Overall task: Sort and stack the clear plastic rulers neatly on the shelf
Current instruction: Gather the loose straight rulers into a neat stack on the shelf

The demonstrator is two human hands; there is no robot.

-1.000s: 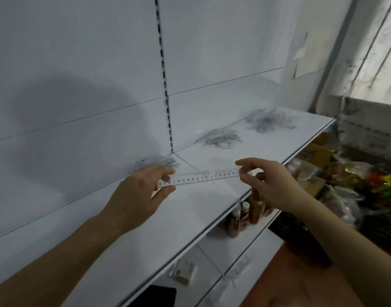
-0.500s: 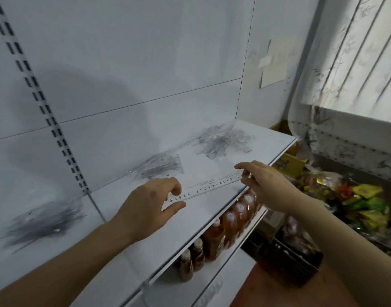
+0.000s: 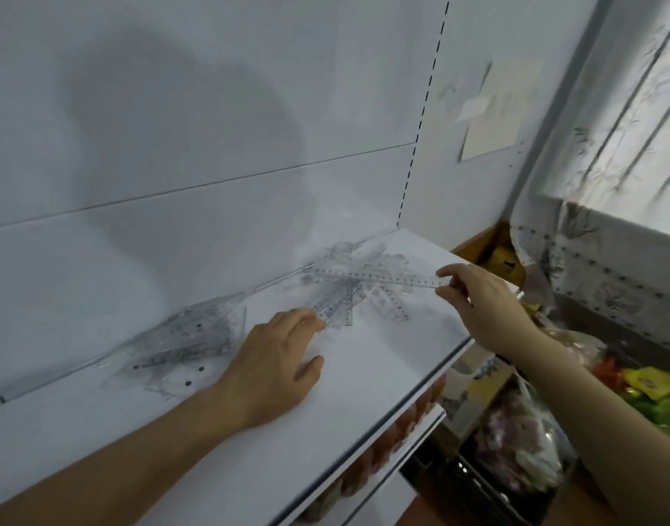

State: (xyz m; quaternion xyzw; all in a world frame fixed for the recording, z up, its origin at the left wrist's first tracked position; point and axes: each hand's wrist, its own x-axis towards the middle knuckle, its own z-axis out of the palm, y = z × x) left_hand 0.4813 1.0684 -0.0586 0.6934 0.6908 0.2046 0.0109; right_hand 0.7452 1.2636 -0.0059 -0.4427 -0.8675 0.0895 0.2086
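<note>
- Squaring the held ruler [image 3: 375, 277] over the right pile [image 3: 358, 294] before it is lowered is judged the key point; its edges are best matched to the rulers beneath.
- The ruler is pinched at its right end by the right hand [image 3: 481, 301], thumb and fingertips closed on it, and is carried just above the scattered right pile on the shelf [image 3: 363, 392].
- The left hand [image 3: 274, 360] is laid palm-down on the shelf, fingers relaxed, fingertips touching the pile's near rulers.
- A second loose pile [image 3: 185, 341] is seen left, near the back panel.
</note>
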